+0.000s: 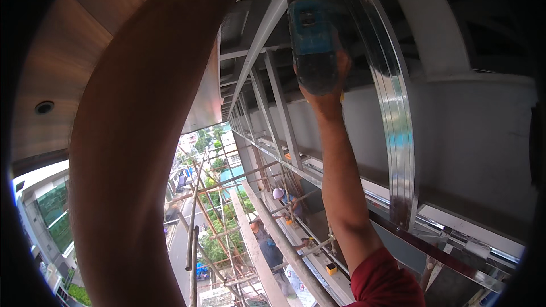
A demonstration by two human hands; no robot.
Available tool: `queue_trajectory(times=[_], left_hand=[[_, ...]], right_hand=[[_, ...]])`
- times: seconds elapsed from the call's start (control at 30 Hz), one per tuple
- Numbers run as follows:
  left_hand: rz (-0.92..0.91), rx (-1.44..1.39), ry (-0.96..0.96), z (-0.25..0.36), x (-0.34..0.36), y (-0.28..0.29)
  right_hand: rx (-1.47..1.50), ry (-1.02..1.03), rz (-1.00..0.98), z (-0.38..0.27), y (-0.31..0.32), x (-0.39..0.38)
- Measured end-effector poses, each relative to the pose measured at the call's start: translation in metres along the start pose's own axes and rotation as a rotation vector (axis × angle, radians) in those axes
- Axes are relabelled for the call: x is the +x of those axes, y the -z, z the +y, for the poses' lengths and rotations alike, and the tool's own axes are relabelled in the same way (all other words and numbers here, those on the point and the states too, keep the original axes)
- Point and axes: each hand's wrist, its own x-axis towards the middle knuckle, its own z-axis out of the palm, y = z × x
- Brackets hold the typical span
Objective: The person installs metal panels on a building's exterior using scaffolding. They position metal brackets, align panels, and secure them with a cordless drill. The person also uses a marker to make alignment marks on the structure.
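A: Big left arm (136, 153) fills the frame, raised overhead; the hand's cut off at the top edge, fingers can't tell.
B: Right hand (327, 82)?
A: Wrapped tight round a blue cordless drill (310, 28), nose up against the curved metal channel (392, 113), likely for square pressure.
B: Around?
A: Wood soffit (62, 62), steel framing (267, 96), scaffold poles (196, 233), helmeted worker (278, 194) below.
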Motion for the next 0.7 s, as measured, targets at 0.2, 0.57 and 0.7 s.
queue_trajectory(times=[0.2,0.57,0.7], left_hand=[[-0.032,0.066,-0.011,0.002,0.000,0.002],[0.110,-0.005,-0.008,0.004,-0.016,0.000],[0.078,0.010,0.087,0.002,-0.003,-0.018]], right_hand=[[-0.019,0.047,-0.049,-0.009,-0.002,0.012],[0.311,-0.727,-0.236,-0.037,-0.014,-0.049],[0.278,-0.658,-0.100,-0.072,-0.002,-0.119]])
